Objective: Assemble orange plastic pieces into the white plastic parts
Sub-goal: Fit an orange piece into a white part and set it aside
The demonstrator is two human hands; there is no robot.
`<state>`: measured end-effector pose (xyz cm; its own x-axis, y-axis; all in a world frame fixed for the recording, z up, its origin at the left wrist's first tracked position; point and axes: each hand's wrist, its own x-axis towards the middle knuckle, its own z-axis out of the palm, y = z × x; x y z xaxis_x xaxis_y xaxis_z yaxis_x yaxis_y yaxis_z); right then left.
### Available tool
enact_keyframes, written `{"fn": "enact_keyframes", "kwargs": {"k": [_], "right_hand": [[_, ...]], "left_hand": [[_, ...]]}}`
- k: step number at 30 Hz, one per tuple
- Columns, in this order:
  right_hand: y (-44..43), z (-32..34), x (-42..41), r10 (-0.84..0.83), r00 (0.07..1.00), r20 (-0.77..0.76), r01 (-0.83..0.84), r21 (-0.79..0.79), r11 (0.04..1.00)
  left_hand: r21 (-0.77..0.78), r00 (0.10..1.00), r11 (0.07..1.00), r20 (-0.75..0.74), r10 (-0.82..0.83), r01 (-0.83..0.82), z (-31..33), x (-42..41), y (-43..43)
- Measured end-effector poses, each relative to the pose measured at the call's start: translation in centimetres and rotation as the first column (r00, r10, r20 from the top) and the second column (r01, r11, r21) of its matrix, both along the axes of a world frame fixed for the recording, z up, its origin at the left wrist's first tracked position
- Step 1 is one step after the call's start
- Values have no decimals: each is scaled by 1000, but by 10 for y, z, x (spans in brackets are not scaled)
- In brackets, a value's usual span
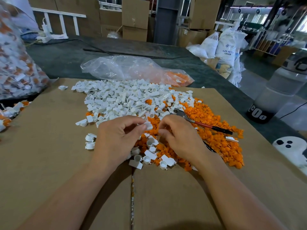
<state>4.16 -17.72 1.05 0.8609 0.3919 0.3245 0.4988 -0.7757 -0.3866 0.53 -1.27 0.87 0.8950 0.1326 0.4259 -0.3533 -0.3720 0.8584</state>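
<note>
Cardboard is carrying the whole job. White parts pile is sitting toward its far edge, mid-width. Orange pieces pile is spreading along the right edge and running in under both hands. Full bag of mixed white-and-orange pieces is leaning at the far-left corner. Clear bag is lying just past the far edge.

Left hand is pinching one white part between thumb and fingertips, holding it over the near end of the orange heap. Right hand is sitting just beside it, fingers curling toward the thumb. Cannot tell if it is holding an orange piece, since the fingertips are hiding it. Red-handled tool is lying on the orange pile behind the right hand.

Key relation: the held white part is sitting directly left of the right fingertips, nearly touching. Socket direction is too small to read. Insert is likely going leftward, with the right hand travelling.
</note>
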Motion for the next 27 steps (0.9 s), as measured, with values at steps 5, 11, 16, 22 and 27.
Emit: {"fn": "enact_keyframes", "kwargs": {"k": [5,11,16,22,27], "right_hand": [[2,2,-3,-34,999,-35,43,314,949],[6,6,-9,42,992,-121,37,586,809],[9,8,-15,58,995,-81,13,682,731],[18,4,-19,66,994,-90,6,633,774],[19,1,-18,-1,1000,14,-6,530,848]], "left_hand": [[-46,998,998,-46,-46,44,0,0,-3],[-182,991,981,-95,-90,71,3,2,-4],[-273,980,962,-188,-65,11,-1,9,-1],[-316,976,948,-198,-96,29,1,8,-3],[-429,960,901,-224,-170,60,2,7,-4]]}}
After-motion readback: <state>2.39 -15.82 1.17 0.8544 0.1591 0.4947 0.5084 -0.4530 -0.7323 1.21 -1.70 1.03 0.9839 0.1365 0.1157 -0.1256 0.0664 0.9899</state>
